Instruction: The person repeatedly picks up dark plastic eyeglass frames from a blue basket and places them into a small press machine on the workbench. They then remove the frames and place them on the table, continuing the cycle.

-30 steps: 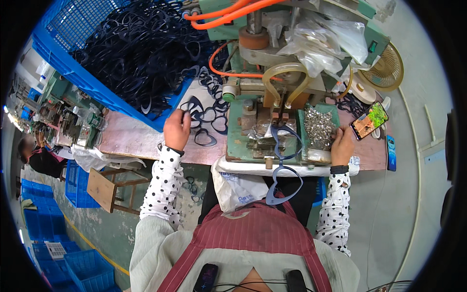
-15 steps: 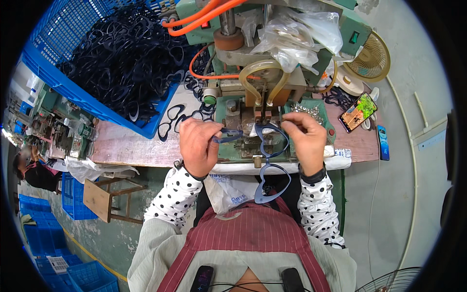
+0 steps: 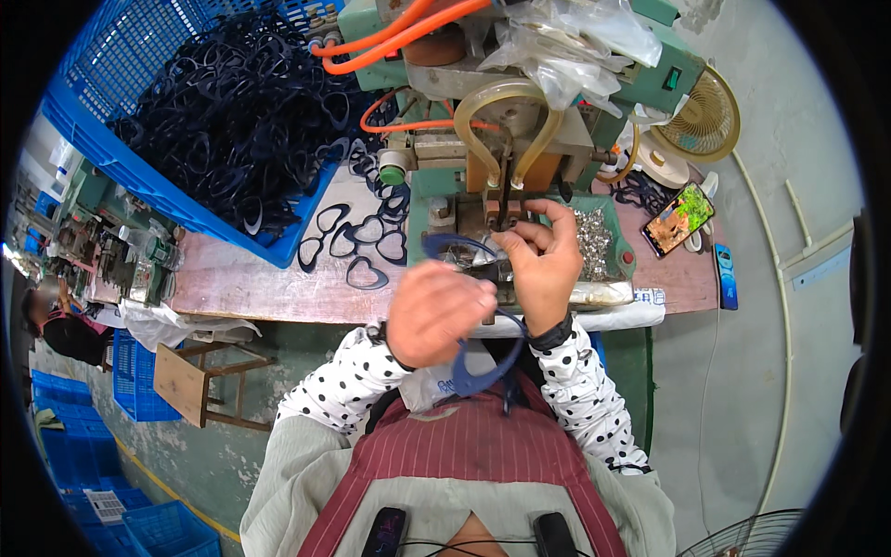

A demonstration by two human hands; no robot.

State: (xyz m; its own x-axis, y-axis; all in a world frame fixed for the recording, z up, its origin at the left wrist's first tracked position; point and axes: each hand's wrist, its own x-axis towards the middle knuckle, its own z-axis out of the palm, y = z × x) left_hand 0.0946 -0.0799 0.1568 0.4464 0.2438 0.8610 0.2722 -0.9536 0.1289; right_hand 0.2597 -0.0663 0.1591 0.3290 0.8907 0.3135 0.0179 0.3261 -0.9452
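- Spanning the bench: pink-topped worktable (image 3: 232, 278), front edge toward the person. Main open room is the strip left of the press, between crate and front edge.
- Bench press (image 3: 566, 135), green and bare metal, directly ahead of both hands; tight between its head and base.
- Blue crate (image 3: 213, 223), far left, heaped with dark frames; near corner juts toward the front edge.
- Left hand (image 3: 434, 314): in front of the press base, fingers curled, blurred. Can't tell how firm its hold is.
- Right hand (image 3: 548, 269): just right of the press head, thumb and forefinger nearly together, other fingers loosely bent. Anything pinched is too small to tell.
- Heart-lens glasses frame (image 3: 478, 382): flat, matte, slate blue. Loops show above and below the left hand, the lower one past the table edge over the lap; middle hidden, so can't tell if it's one frame or two.
- Green tray (image 3: 624, 239) of silvery metal bits (image 3: 591, 237), just right of the right hand.
- Loose navy frames (image 3: 357, 241) between crate and press.
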